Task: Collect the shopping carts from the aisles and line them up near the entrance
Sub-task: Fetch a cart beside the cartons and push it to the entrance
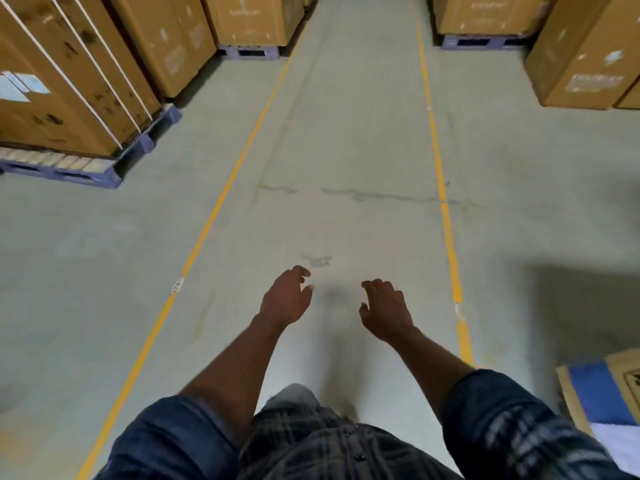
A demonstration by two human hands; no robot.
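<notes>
While no cart is in sight, the left hand (pixel 285 299) and right hand (pixel 386 310) hang open and empty, low in the frame, ready to grab one.

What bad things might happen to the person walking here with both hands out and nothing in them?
The picture is blurred, perhaps from fast walking, and a blue pallet corner juts toward the lane on the left, so a foot might catch it. A box sits low on the right, easy to bump. Both the left hand and right hand are empty, and no cart is in view.
</notes>
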